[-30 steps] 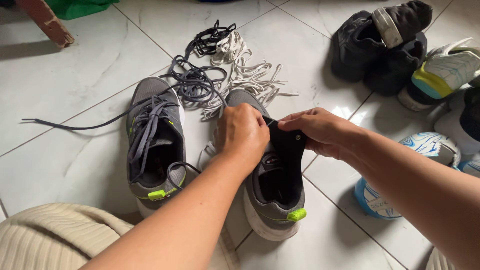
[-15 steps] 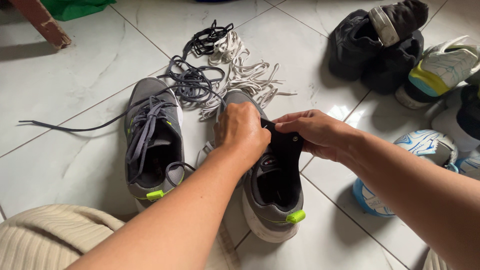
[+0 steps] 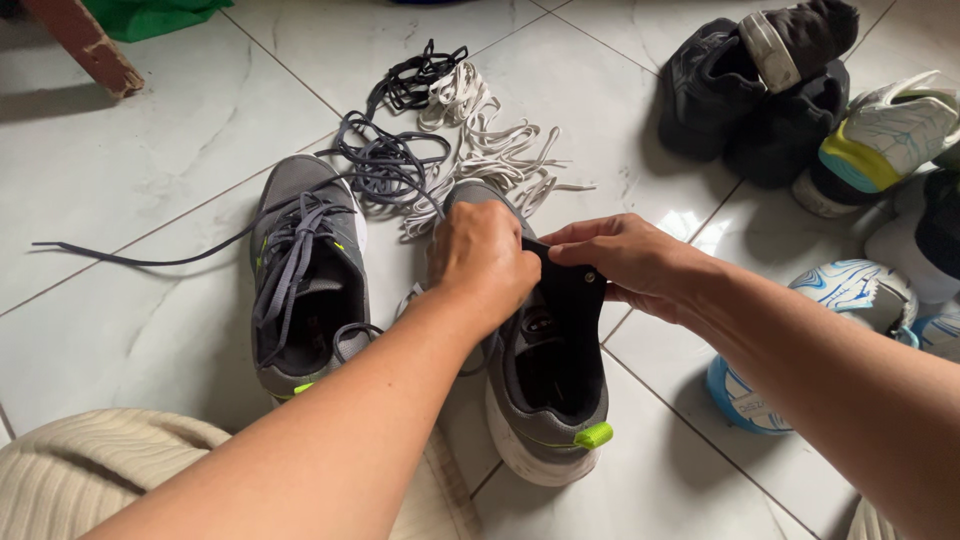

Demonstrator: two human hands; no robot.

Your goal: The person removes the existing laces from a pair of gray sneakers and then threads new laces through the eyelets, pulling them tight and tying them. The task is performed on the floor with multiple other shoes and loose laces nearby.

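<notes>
Two grey sneakers with lime heel tabs lie on the white tiled floor. The right grey sneaker (image 3: 548,398) has its black tongue (image 3: 572,300) pulled up. My right hand (image 3: 625,262) pinches the top of that tongue. My left hand (image 3: 482,262) is closed over the front of the same shoe at the lace area; what its fingers hold is hidden. The left grey sneaker (image 3: 305,275) sits beside it with a grey lace (image 3: 150,258) loosely threaded and trailing off to the left.
A heap of loose dark laces (image 3: 390,160) and white laces (image 3: 490,150) lies just beyond the shoes. Black shoes (image 3: 755,90) and white, blue and yellow shoes (image 3: 880,140) crowd the right side. A blue-white shoe (image 3: 790,390) sits under my right forearm. My knee (image 3: 90,480) is at bottom left.
Both hands have stayed on the right sneaker with only slight shifts. The trailing grey lace end has slid a little farther left.
</notes>
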